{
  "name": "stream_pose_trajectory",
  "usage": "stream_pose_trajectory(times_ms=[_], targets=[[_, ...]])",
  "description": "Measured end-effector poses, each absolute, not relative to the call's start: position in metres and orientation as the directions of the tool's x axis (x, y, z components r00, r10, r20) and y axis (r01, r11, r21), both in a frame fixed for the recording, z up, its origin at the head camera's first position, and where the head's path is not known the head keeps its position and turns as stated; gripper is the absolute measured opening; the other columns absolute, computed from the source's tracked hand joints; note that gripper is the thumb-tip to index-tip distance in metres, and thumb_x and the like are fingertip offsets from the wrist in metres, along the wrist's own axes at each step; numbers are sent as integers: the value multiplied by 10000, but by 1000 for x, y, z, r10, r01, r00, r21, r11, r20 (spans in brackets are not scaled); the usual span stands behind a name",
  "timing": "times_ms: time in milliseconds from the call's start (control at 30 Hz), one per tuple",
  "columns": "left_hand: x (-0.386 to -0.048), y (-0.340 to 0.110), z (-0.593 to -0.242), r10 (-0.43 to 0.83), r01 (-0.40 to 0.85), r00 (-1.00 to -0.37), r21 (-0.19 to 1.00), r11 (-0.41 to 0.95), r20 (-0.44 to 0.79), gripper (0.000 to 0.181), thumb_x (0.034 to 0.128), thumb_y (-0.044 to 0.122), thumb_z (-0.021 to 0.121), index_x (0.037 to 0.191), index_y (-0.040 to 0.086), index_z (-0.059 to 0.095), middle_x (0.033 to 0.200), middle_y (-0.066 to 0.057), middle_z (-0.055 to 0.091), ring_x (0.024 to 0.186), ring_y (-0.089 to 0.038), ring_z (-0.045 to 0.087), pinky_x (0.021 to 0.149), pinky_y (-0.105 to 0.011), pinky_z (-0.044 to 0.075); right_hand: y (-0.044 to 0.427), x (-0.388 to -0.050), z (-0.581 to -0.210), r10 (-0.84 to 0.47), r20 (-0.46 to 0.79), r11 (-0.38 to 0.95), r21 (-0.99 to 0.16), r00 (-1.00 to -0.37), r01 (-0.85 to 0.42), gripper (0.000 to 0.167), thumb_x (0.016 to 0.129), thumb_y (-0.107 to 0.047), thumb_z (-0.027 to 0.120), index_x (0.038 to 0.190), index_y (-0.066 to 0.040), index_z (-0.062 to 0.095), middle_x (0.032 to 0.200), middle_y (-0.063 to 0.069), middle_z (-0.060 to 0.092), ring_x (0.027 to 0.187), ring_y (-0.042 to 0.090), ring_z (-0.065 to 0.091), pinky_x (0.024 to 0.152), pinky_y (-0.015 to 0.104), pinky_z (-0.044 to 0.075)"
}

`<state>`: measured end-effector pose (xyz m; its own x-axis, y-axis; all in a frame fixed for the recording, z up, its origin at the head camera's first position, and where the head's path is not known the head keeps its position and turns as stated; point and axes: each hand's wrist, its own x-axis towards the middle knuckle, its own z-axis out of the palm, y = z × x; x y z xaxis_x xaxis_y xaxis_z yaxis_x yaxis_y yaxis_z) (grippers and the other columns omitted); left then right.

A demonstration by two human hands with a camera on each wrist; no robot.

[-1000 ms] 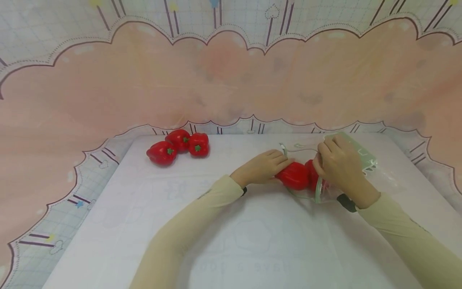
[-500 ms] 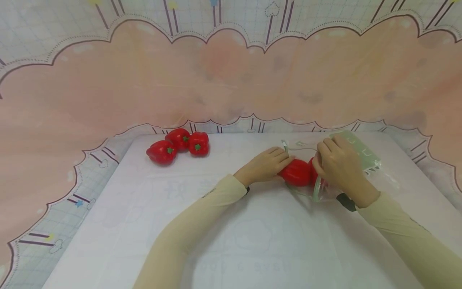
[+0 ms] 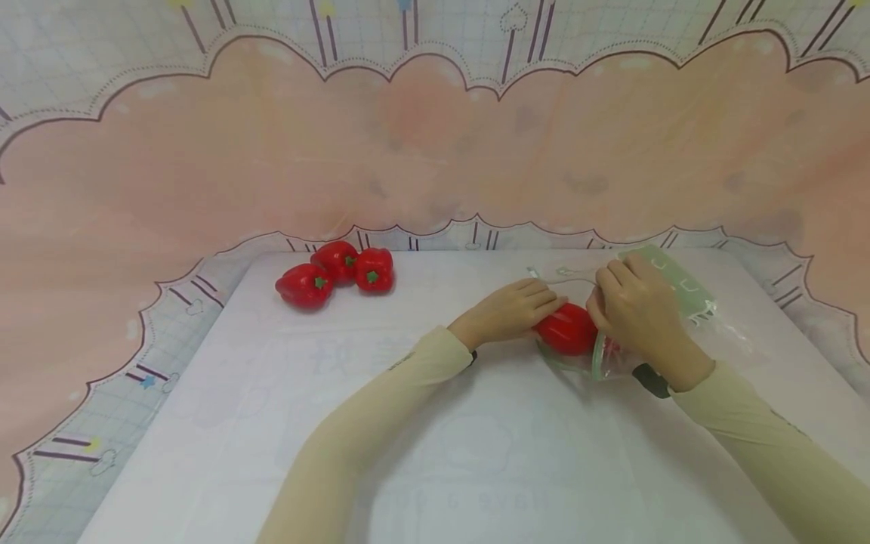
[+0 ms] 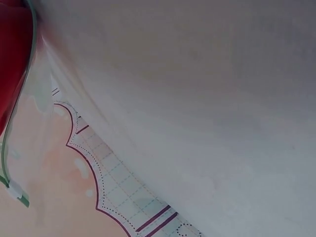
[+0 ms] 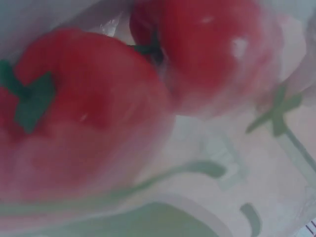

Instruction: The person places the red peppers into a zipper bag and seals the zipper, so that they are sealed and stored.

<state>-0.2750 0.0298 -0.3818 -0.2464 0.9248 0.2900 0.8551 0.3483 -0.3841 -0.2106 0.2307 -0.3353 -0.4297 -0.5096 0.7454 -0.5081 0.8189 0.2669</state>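
A clear bag with green print [image 3: 686, 291] lies at the right, its green-edged mouth facing left. My left hand [image 3: 510, 310] grips a red pepper [image 3: 567, 329] at that mouth, fingers over its upper left side; the thumb is hidden. My right hand [image 3: 639, 306] pinches the bag's upper edge with curled fingers. Through the plastic in the right wrist view show one red pepper [image 5: 94, 108] with a green stem and another [image 5: 217, 54] beside it. The left wrist view catches red pepper skin [image 4: 12, 54] and the bag's green rim [image 4: 32, 44] at its left edge.
Three red peppers with green stems stand grouped at the back left of the white table [image 3: 272, 423]: one in front [image 3: 305, 286], one behind [image 3: 335, 262] and one to the right [image 3: 374, 271]. A patterned curtain [image 3: 408, 159] hangs behind the table.
My left hand has moved a little to the right, pushing the pepper further toward my right hand. The pepper beyond it has slipped mostly out of sight. My right hand has hardly moved.
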Motion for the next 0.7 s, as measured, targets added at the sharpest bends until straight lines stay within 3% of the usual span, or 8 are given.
stream_pose_trajectory(times_ms=[133,367,533,700], targets=[[-273,32,-380,928,848,-254,-399,350,273,517,889,364,622,1347,152,513,1274,34,609,1178,-119,536,1064,-227,390,229,-211,-336,-496,767,819,258,-407,-512,136,745,-76,500,676,41,511,601,163,504,639,317,449,538,382,389],[-274,33,-380,920,841,-296,-387,379,257,414,955,174,499,1367,136,492,1326,11,578,1212,-141,526,1083,-243,376,230,-212,-336,-495,768,816,251,-406,-520,145,751,-73,480,680,49,512,611,172,511,652,333,463,558,395,408],[-277,33,-380,921,844,-327,-374,385,210,442,956,155,466,1397,125,450,1371,6,539,1239,-148,504,1103,-258,353,230,-211,-336,-495,767,815,247,-408,-524,142,748,-73,482,684,49,517,611,169,507,660,334,462,572,395,411],[-276,36,-381,920,830,-319,-401,387,227,416,969,154,463,1383,122,466,1338,10,565,1203,-139,520,1071,-241,381,230,-211,-334,-519,751,808,277,-407,-519,168,762,-86,465,687,55,518,599,168,501,630,326,449,549,381,393]])
